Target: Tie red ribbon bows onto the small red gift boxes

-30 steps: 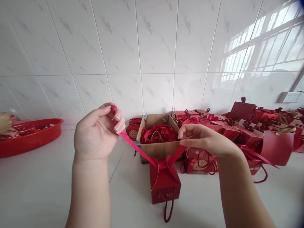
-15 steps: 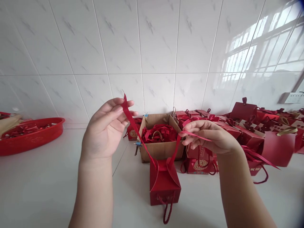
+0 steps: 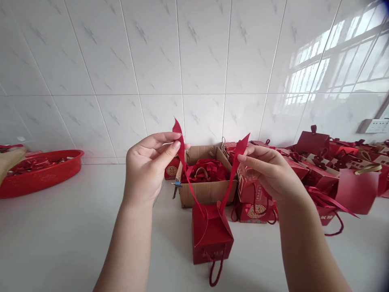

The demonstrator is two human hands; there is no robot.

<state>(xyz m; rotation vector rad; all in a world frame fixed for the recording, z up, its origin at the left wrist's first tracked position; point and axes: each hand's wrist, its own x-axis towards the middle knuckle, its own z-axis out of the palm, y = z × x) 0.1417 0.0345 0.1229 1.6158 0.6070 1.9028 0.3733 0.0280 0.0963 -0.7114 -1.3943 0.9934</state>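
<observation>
A small red gift box [image 3: 212, 233] stands upright in front of me, a twisted cord handle [image 3: 216, 271] hanging from its near side. From its folded top rise the two ends of a red ribbon [image 3: 189, 184], forming a V. My left hand [image 3: 148, 166] pinches one end between thumb and fingers, with the tip sticking up past them. The other end is pinched in my right hand [image 3: 270, 170], its pointed tip also upward. Both hands are raised above the box, apart from each other.
Behind the gift box, a cardboard carton [image 3: 206, 194] holds red ribbons. To the right, many red gift boxes [image 3: 316, 174] are piled against the tiled wall [image 3: 203, 52]. A red plastic basin [image 3: 45, 180] with small wrapped items sits at the left. A wall socket [image 3: 374, 126] is far right.
My left hand has moved right, closer to my right hand. Both grips on the ribbon ends have shifted, and the right end now points up instead of trailing sideways. The box top has shifted slightly.
</observation>
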